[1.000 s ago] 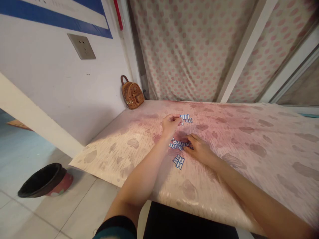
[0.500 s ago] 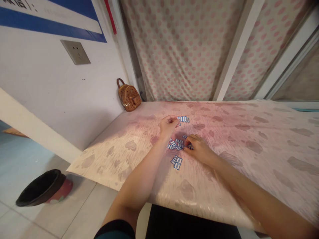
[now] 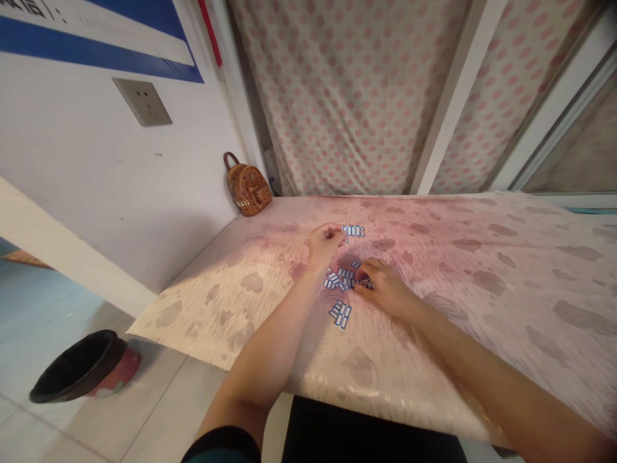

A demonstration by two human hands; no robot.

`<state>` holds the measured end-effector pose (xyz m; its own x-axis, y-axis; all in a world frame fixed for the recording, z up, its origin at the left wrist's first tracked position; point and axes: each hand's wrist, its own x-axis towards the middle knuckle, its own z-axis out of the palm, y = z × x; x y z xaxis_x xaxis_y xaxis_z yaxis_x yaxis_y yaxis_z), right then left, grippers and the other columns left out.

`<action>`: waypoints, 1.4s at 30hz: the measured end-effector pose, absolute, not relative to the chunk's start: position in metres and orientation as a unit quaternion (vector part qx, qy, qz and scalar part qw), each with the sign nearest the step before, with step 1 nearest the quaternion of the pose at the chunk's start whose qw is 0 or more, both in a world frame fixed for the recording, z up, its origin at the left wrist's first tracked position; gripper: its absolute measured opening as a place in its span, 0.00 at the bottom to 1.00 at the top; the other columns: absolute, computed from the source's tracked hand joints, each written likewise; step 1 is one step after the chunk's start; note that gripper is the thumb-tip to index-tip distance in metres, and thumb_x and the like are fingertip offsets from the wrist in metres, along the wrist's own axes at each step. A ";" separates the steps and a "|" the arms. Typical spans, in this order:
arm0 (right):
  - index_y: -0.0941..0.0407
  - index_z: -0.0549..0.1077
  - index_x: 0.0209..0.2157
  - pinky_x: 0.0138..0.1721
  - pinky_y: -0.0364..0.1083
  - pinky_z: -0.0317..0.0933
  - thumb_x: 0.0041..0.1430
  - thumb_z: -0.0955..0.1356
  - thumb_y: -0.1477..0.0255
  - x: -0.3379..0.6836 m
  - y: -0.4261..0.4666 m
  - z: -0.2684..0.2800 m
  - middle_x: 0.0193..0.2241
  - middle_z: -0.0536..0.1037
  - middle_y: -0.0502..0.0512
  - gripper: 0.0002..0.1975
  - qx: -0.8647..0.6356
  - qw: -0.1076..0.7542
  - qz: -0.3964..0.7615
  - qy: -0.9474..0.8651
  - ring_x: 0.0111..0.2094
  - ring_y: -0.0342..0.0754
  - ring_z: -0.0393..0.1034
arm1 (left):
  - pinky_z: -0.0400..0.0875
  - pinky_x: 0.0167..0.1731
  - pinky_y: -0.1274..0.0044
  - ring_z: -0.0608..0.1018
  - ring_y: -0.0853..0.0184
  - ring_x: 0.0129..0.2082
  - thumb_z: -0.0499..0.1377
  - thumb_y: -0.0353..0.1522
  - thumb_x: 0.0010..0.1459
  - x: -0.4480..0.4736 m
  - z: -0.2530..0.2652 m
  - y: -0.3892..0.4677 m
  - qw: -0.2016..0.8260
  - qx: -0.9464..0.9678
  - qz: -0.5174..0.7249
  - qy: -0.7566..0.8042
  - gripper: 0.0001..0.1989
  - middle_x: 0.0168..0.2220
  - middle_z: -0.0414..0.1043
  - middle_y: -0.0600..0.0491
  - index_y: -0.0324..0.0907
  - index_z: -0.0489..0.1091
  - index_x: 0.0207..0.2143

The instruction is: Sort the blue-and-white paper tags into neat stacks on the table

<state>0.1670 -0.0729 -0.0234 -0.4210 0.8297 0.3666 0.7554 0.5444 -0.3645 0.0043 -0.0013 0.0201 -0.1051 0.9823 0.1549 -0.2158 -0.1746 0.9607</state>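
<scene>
Small white tiles with blue edges lie on the table in three groups. At the back is a short row of tiles (image 3: 353,231), with the fingertips of my left hand (image 3: 326,244) pinched together at its left end. What those fingers hold, if anything, is too small to make out. A loose pile of tiles (image 3: 339,280) lies nearer to me. Over its right side my right hand (image 3: 383,283) is curled, thumb and fingers closed in among the tiles and hiding some of them. Another cluster of tiles (image 3: 341,314) sits closest to the table's front, untouched by either hand.
A patterned pinkish cloth covers the table (image 3: 463,283). A small brown backpack (image 3: 253,190) stands at the back left corner against the wall. On the floor to the left is a black-lined bin (image 3: 113,373). A dotted curtain (image 3: 347,96) hangs behind the table.
The view has shifted very slightly. Both hands stay in nearly the same places, and no tile has visibly moved.
</scene>
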 end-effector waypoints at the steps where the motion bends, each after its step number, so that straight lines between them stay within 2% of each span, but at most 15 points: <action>1: 0.56 0.71 0.33 0.43 0.50 0.60 0.56 0.69 0.73 0.167 -0.073 -0.023 0.37 0.72 0.58 0.02 -0.474 0.258 0.080 -0.838 0.41 0.54 0.67 | 0.69 0.25 0.82 0.73 0.74 0.20 0.63 0.23 0.48 0.004 0.020 -0.001 0.487 0.458 0.615 0.418 0.03 0.20 0.71 0.58 0.37 0.72 0.27; 17: 0.55 0.64 0.31 0.38 0.48 0.58 0.54 0.65 0.81 0.160 -0.080 -0.018 0.31 0.72 0.53 0.07 -0.443 0.281 0.097 -0.846 0.35 0.51 0.66 | 0.68 0.24 0.82 0.73 0.75 0.19 0.63 0.23 0.47 0.005 0.020 -0.003 0.485 0.465 0.607 0.425 0.03 0.19 0.71 0.58 0.37 0.72 0.27; 22: 0.55 0.69 0.40 0.41 0.48 0.60 0.60 0.62 0.79 0.167 -0.076 -0.018 0.37 0.74 0.56 0.09 -0.442 0.358 0.128 -0.812 0.39 0.50 0.68 | 0.68 0.24 0.83 0.75 0.74 0.21 0.63 0.24 0.48 0.006 0.021 -0.008 0.477 0.481 0.598 0.429 0.02 0.21 0.72 0.56 0.37 0.73 0.28; 25: 0.55 0.71 0.37 0.41 0.48 0.61 0.64 0.60 0.75 0.178 -0.072 -0.013 0.37 0.74 0.56 0.09 -0.452 0.424 0.117 -0.776 0.39 0.50 0.69 | 0.70 0.26 0.82 0.77 0.72 0.23 0.62 0.24 0.49 0.009 0.019 -0.012 0.476 0.496 0.583 0.432 0.03 0.22 0.74 0.55 0.37 0.73 0.29; 29: 0.55 0.74 0.38 0.42 0.47 0.61 0.63 0.60 0.74 0.191 -0.069 -0.002 0.39 0.76 0.56 0.11 -0.488 0.498 0.105 -0.709 0.40 0.50 0.70 | 0.69 0.27 0.81 0.78 0.71 0.24 0.62 0.24 0.49 0.017 0.009 -0.015 0.465 0.535 0.557 0.434 0.03 0.24 0.76 0.54 0.37 0.74 0.29; 36: 0.54 0.70 0.28 0.32 0.45 0.57 0.59 0.65 0.69 0.198 -0.068 -0.002 0.27 0.74 0.52 0.06 -0.565 0.483 0.062 -0.666 0.28 0.47 0.67 | 0.69 0.26 0.82 0.79 0.70 0.26 0.62 0.25 0.50 0.028 0.000 -0.023 0.465 0.586 0.520 0.413 0.02 0.25 0.77 0.53 0.37 0.74 0.29; 42: 0.54 0.69 0.26 0.28 0.46 0.55 0.59 0.64 0.68 0.201 -0.068 -0.004 0.25 0.74 0.54 0.08 -0.574 0.471 0.053 -0.668 0.26 0.48 0.66 | 0.71 0.27 0.81 0.80 0.68 0.28 0.64 0.26 0.50 0.030 0.005 -0.030 0.482 0.592 0.504 0.404 0.03 0.27 0.78 0.51 0.37 0.75 0.30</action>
